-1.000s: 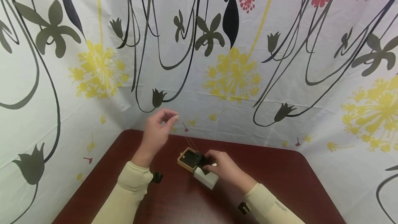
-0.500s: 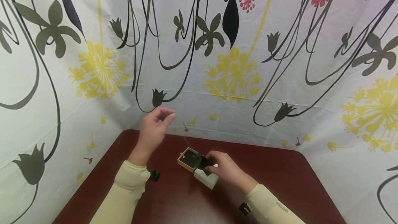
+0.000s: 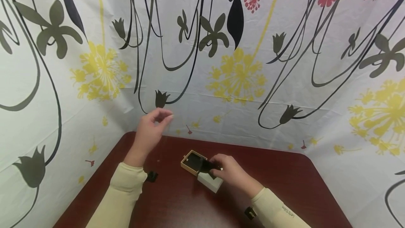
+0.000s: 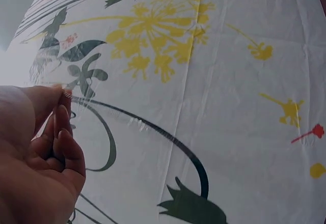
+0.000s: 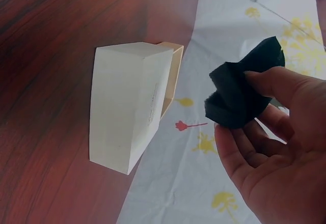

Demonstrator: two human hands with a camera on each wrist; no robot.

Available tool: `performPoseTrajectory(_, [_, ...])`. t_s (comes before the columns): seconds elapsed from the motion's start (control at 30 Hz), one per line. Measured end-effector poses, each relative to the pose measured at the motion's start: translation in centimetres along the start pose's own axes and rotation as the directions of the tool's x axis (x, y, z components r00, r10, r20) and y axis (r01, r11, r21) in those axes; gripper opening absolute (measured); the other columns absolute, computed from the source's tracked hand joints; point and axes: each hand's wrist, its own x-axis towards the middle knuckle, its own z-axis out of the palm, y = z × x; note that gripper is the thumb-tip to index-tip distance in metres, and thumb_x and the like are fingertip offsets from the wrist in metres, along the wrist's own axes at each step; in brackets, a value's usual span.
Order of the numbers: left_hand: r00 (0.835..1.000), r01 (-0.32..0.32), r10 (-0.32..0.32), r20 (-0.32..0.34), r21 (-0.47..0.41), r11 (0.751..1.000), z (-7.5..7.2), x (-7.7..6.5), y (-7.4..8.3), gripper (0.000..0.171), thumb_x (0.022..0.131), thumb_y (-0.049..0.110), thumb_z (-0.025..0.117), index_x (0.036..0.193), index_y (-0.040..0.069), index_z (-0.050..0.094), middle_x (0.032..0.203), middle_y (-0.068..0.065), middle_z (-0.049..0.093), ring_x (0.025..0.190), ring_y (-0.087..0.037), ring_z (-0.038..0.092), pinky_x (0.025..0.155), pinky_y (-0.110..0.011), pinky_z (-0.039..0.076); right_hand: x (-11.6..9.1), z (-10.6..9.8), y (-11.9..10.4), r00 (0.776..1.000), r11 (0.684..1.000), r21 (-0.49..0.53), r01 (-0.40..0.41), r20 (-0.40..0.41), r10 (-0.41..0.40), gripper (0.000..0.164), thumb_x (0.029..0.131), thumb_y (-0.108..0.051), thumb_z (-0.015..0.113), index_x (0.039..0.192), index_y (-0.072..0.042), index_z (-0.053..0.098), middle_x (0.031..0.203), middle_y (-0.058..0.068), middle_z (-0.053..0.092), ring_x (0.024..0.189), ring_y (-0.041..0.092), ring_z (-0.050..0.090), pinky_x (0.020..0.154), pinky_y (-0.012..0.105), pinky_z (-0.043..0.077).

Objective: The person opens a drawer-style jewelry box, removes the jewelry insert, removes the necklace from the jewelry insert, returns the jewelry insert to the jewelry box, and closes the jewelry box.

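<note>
At lower centre I see the right hand (image 3: 227, 167), its grip closed on a folded black piece (image 5: 239, 89) near the white box (image 5: 117, 104) and tan tray (image 3: 188, 169); left of centre, the left hand (image 3: 149, 131) pinches a faint strand (image 4: 67, 94).

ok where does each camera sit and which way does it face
Head: worn on the head, looking forward and down at the table; shows left grip, right grip, sleeves.
Left wrist: worn there, facing the patterned cloth; shows that grip.
Right wrist: worn there, facing the white box and black piece; shows that grip.
Shared by head and right wrist: white box, black piece.
</note>
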Motion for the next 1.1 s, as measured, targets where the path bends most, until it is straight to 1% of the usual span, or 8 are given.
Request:
performPoseTrajectory(0.17, [1.0, 0.021, -0.022, 0.011, 0.044, 0.999, -0.7, 0.1, -0.5, 0.01, 0.103, 0.017, 0.083, 0.11, 0.01, 0.083, 0.099, -0.001, 0.079, 0.091, -0.017, 0.068, 0.084, -0.024, 0.053, -0.2, 0.0, 0.1, 1.0, 1.0, -0.021, 0.004, -0.004, -0.005, 0.022, 0.093, -0.006, 0.085, 0.114, -0.011, 0.081, 0.108, -0.005, 0.074, 0.094, 0.01, 0.07, 0.084, 0.035, 0.062])
performPoseTrajectory(0.4, [0.999, 0.021, -0.023, 0.027, 0.086, 0.996, -0.7, 0.1, -0.9, 0.009, 0.101, 0.017, 0.085, 0.109, 0.013, 0.085, 0.1, 0.0, 0.08, 0.092, -0.015, 0.07, 0.084, -0.024, 0.053, -0.3, 0.0, 0.4, 1.0, 1.0, -0.023, 0.007, -0.015, -0.007, 0.021, 0.093, -0.007, 0.085, 0.114, -0.011, 0.081, 0.107, -0.005, 0.074, 0.095, 0.01, 0.07, 0.084, 0.034, 0.062])
performPoseTrajectory(0.63, [0.999, 0.045, -0.046, 0.005, 0.094, 0.995, -1.6, 0.2, -2.0, 0.012, 0.101, 0.018, 0.085, 0.112, 0.012, 0.086, 0.106, -0.002, 0.082, 0.096, -0.015, 0.071, 0.083, -0.021, 0.053, -0.1, 0.1, 0.3, 1.0, 1.0, -0.012, 0.0, -0.006, 0.0, 0.022, 0.095, -0.007, 0.085, 0.116, -0.011, 0.081, 0.109, -0.005, 0.073, 0.096, 0.011, 0.071, 0.084, 0.035, 0.062])
performPoseTrajectory(0.73, [0.999, 0.036, -0.035, -0.012, 0.123, 0.992, -2.1, 0.3, -2.9, 0.013, 0.101, 0.017, 0.084, 0.113, 0.011, 0.087, 0.108, -0.003, 0.082, 0.097, -0.016, 0.071, 0.083, -0.02, 0.053, 0.0, 0.1, 0.4, 1.0, 1.0, -0.014, 0.013, -0.011, -0.014, 0.022, 0.095, -0.007, 0.085, 0.116, -0.01, 0.081, 0.108, -0.005, 0.073, 0.096, 0.011, 0.071, 0.084, 0.035, 0.062])
performPoseTrajectory(0.8, [1.0, 0.014, -0.011, -0.02, 0.145, 0.989, -2.4, 0.6, -3.5, 0.013, 0.101, 0.015, 0.084, 0.113, 0.01, 0.087, 0.108, -0.006, 0.082, 0.097, -0.019, 0.072, 0.084, -0.019, 0.052, 0.0, 0.1, 0.5, 1.0, 1.0, -0.021, 0.018, -0.016, -0.019, 0.022, 0.094, -0.007, 0.085, 0.116, -0.01, 0.081, 0.107, -0.005, 0.073, 0.096, 0.011, 0.071, 0.084, 0.035, 0.062])
performPoseTrajectory(0.97, [0.999, -0.015, 0.021, -0.026, 0.216, 0.976, -2.9, 1.0, -4.4, 0.013, 0.1, 0.008, 0.084, 0.113, 0.007, 0.086, 0.107, -0.008, 0.082, 0.094, -0.024, 0.072, 0.083, -0.018, 0.051, 0.0, 0.1, 0.5, 1.0, 0.999, -0.035, 0.017, -0.021, -0.018, 0.022, 0.095, -0.007, 0.085, 0.116, -0.01, 0.081, 0.108, -0.004, 0.073, 0.097, 0.012, 0.071, 0.086, 0.036, 0.062])
performPoseTrajectory(1.03, [1.0, -0.012, 0.018, -0.024, 0.249, 0.968, -3.1, 1.1, -4.7, 0.013, 0.1, 0.007, 0.084, 0.112, 0.008, 0.087, 0.106, -0.007, 0.082, 0.094, -0.024, 0.073, 0.081, -0.02, 0.052, 0.0, 0.2, 0.5, 1.0, 0.999, -0.034, 0.015, -0.019, -0.016, 0.022, 0.095, -0.007, 0.085, 0.117, -0.009, 0.081, 0.109, -0.004, 0.074, 0.098, 0.014, 0.072, 0.087, 0.036, 0.062])
performPoseTrajectory(1.1, [1.0, -0.015, 0.02, -0.015, 0.285, 0.958, -3.3, 1.2, -5.0, 0.012, 0.1, 0.008, 0.084, 0.111, 0.009, 0.087, 0.104, -0.007, 0.082, 0.093, -0.025, 0.073, 0.081, -0.026, 0.054, 0.0, 0.2, 0.4, 1.0, 0.999, -0.03, 0.011, -0.017, -0.012, 0.022, 0.095, -0.007, 0.085, 0.117, -0.009, 0.081, 0.109, -0.004, 0.073, 0.099, 0.014, 0.072, 0.087, 0.036, 0.062])
